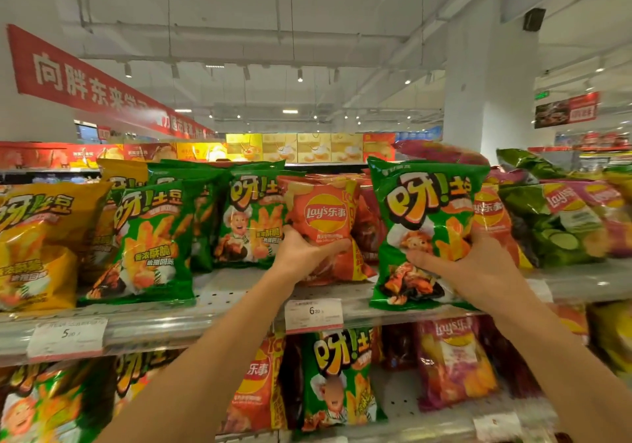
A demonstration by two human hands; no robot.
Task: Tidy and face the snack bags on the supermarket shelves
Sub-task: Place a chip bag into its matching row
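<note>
Overhead, white ceiling (307,5); grey perforated shelf (219,300) carries snack bags (150,237).

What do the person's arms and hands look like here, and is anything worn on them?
Both forearms are bare up to the frame edge; no sleeve shows. The left hand and the right hand wear no gloves, and no ring, watch or bracelet is visible on the parts that show.
</note>
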